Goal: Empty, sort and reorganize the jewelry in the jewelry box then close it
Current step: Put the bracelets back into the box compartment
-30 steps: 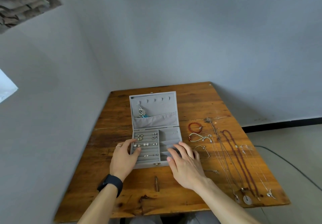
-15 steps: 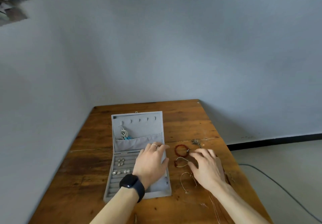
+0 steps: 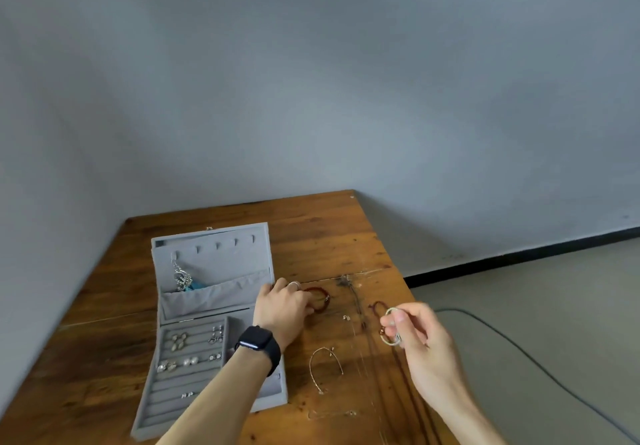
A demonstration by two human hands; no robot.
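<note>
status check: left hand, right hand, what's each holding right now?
Left hand: closed, fingers curled on the red bracelet, which lies on the table.
Right hand: closed, pinching the silver bangle.

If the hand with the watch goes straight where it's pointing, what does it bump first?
Probably the red bead bracelet on the table. The left hand looks nearly on it, though depth is unclear.

A worn wooden table (image 3: 322, 229) fills the near left, set into a corner of plain grey wall (image 3: 311, 80). To the right lies pale floor (image 3: 561, 292), edged at its far side by a black skirting strip (image 3: 519, 257). What looks like a dark cable (image 3: 512, 344) curves across it.
</note>
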